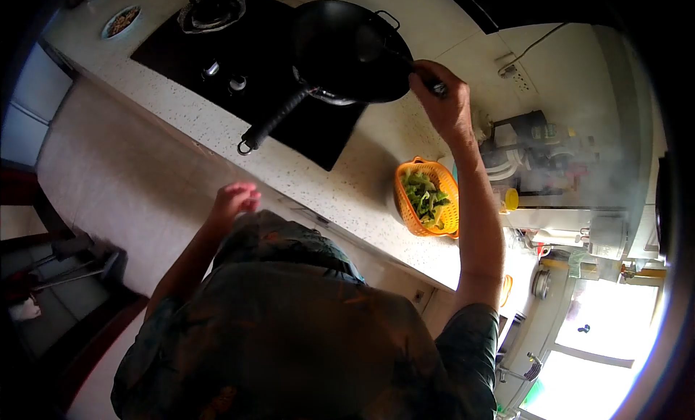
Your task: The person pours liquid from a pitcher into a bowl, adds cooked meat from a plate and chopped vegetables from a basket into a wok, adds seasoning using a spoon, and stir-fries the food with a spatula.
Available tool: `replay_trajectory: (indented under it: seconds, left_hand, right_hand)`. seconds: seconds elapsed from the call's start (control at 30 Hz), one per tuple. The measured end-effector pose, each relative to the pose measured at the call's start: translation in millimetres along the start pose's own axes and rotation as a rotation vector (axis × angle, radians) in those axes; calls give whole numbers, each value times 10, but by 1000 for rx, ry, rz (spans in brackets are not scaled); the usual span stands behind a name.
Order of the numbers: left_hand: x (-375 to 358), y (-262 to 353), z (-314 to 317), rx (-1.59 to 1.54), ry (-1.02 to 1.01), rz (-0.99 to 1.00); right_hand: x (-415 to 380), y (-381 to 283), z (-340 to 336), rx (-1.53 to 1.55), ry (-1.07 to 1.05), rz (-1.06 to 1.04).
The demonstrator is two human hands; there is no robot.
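My right hand (447,101) is closed around the end of a dark-handled cooking utensil (437,87). Its far end reaches into a black wok (326,29), where the dark inside hides its shape. The wok sits on the right burner of a black stove, its long handle (279,119) pointing toward me over the counter edge. My left hand (237,198) hangs near my waist in front of the counter, holding nothing, fingers loosely bent and apart. Below my right forearm stands an orange basket (403,203) with cut green leafy vegetables (426,198) in it.
The black stove top (174,54) has two silver knobs (237,82) and a second burner (212,11). A small dish of chopped food (121,22) is at the left of the speckled counter (195,134). Jars and packages (532,148) line the wall behind haze; a bright window (590,355) is lower right.
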State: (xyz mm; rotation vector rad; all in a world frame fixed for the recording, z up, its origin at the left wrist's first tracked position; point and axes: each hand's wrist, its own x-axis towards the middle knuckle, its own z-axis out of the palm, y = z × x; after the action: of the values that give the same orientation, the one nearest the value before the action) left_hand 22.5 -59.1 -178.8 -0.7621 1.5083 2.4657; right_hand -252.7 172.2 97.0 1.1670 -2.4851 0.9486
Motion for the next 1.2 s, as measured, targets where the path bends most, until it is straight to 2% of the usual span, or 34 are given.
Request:
replay_trajectory:
  seconds: [0.03,0.17,0.3,0.33,0.4,0.6,0.7,0.87,0.97,1.07,1.13,1.2]
  left_hand:
    - [-17,23,6,0,-1,0]
    - [-45,32,-18,72,-26,74]
    - [-33,-43,-108,14,-31,110]
    - [-27,-45,-120,12,-32,109]
    - [-25,-38,-139,-8,26,27]
    - [22,-94,-208,-25,30,2]
    - [-2,-40,-217,-11,20,31]
    - [-16,-25,-271,-17,26,43]
    - [-14,22,-262,21,5,43]
    - [55,64,-201,76,-24,71]
    - [73,123,-148,102,-20,82]
    - [41,173,-102,110,-17,95]
  right_hand:
    - [-14,39,56,-2,-1,-95]
    - [2,148,230,-152,-28,-196]
    - [1,89,329,-157,-107,-190]
    - [-1,44,350,-159,-109,-190]
    - [-7,-24,403,-218,-108,-327]
    - [81,27,499,-127,-129,-356]
    - [70,105,500,-276,-75,-360]
    - [-222,-335,315,-136,-185,-322]
    - [-191,-356,386,-156,-165,-335]
    - [-141,-132,500,-250,-128,-377]
    - [-190,-87,540,-424,-192,-386]
    - [-350,-148,569,-486,-238,-588]
